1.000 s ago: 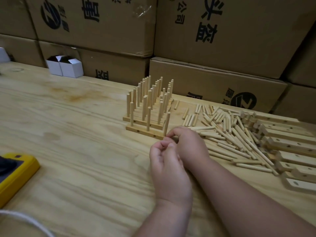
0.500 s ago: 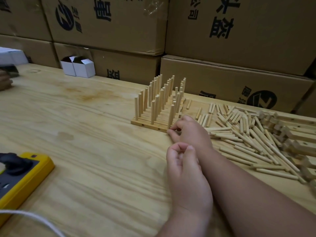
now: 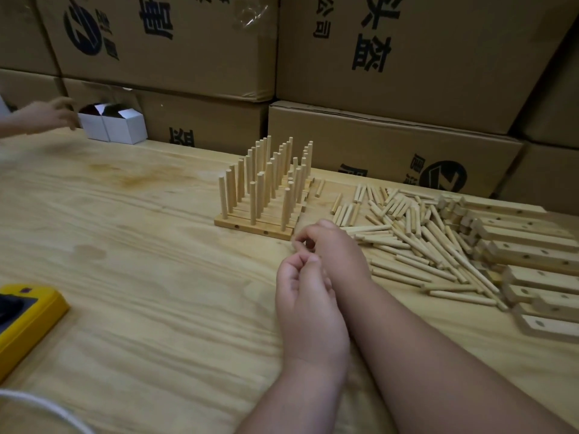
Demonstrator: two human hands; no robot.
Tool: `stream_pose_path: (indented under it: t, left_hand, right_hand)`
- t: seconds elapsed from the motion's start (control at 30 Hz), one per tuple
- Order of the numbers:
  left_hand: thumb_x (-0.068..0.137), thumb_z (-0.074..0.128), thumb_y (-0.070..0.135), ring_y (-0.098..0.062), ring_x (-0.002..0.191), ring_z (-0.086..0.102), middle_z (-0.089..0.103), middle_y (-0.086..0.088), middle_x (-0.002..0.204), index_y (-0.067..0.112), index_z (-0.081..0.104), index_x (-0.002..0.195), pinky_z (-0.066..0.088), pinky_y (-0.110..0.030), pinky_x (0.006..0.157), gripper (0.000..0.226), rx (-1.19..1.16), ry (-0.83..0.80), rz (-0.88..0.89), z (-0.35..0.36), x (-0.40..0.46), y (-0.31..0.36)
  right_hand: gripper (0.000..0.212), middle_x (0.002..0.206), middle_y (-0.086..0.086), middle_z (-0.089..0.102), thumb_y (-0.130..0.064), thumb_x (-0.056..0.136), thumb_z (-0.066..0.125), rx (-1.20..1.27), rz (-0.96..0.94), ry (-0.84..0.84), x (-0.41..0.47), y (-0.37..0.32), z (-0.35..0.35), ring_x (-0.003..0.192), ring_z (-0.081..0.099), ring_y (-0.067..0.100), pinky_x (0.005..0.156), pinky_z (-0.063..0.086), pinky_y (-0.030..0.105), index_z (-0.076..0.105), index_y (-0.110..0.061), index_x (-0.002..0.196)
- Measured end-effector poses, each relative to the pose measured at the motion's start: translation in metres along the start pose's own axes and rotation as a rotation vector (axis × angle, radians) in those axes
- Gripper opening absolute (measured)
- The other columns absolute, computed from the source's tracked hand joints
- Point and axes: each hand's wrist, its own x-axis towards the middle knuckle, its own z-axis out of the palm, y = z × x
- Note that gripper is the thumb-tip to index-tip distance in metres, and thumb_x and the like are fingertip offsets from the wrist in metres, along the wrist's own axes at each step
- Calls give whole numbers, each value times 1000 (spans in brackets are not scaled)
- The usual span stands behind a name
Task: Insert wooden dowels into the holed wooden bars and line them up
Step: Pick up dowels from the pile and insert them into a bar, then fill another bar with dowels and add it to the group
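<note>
Several holed wooden bars (image 3: 260,228) lie side by side on the table, each with upright dowels (image 3: 269,183) standing in it. A heap of loose dowels (image 3: 407,236) lies to their right. Beyond it, at the right edge, is a stack of bars without dowels (image 3: 532,255). My right hand (image 3: 338,249) hovers just right of the front bar's end, its fingers curled under with nothing visible in them. My left hand (image 3: 308,305) is close behind it with fingers curled toward the thumb, and I see nothing held.
A yellow device (image 3: 28,314) and a white cable (image 3: 40,405) sit at the near left. Two small white boxes (image 3: 122,126) stand at the back left, where another person's hand (image 3: 44,115) reaches in. Stacked cardboard cartons (image 3: 391,145) wall off the table's far edge.
My right hand has drawn back from the front bar's right end and curled its fingers. The other person's hand at the far left has moved toward the white boxes.
</note>
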Motion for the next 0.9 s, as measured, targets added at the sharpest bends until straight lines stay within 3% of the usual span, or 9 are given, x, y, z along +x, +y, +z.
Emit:
stream_pose_path:
  t: [0.13,0.2,0.33,0.5,0.6,0.7,0.8,0.9]
  left_hand:
    - [100,51,12,-10,53,39,47,3,60,18,59,83,32,-23,47,20,32,9,25,1,0,-1]
    - [98,50,12,-11,53,39,46,1,61,16,60,82,32,-23,45,19,46,-8,33,1,-1,0]
    - [95,48,13,-11,50,37,46,2,58,24,63,64,30,-23,42,36,126,-62,50,1,-5,1]
    - [97,49,17,-11,47,35,45,3,56,25,65,60,27,-24,41,41,175,-95,42,3,-11,5]
    - [98,49,18,-11,46,34,45,3,55,24,64,58,26,-23,40,43,166,-101,34,3,-12,6]
    - [98,49,19,-10,46,34,45,4,54,25,65,57,26,-23,40,44,180,-110,31,3,-13,6]
    - [98,49,19,-9,44,34,44,5,53,25,65,55,25,-22,40,47,179,-109,35,4,-12,5]
    - [98,49,19,-9,44,34,44,4,53,25,65,55,26,-23,40,46,185,-107,41,5,-12,6]
  right_hand:
    - [20,90,-9,60,-19,80,62,60,11,-44,-39,5,-20,80,59,11,75,52,37,60,-37,73]
    - [27,82,-10,57,-23,83,64,85,-21,-38,-66,9,-33,76,56,9,73,50,37,53,-40,65]
    - [4,86,-13,56,-32,89,65,55,-52,-54,-116,25,-58,86,54,5,81,48,30,68,-33,86]
    - [12,93,-20,51,-39,89,60,-49,-3,3,-171,49,-88,97,50,2,89,46,31,70,-34,94]
    - [22,105,-14,54,-39,86,60,-199,134,206,-184,59,-101,107,49,14,96,43,39,67,-31,106]
    - [52,129,0,50,-41,86,62,-227,405,374,-178,59,-110,127,38,23,107,32,44,50,-24,134]
    - [75,148,9,36,-49,84,59,-266,589,309,-172,64,-111,140,28,31,118,21,47,33,-19,147]
    - [80,150,12,31,-56,85,55,-320,635,193,-172,65,-110,142,26,33,120,16,47,25,-18,150]
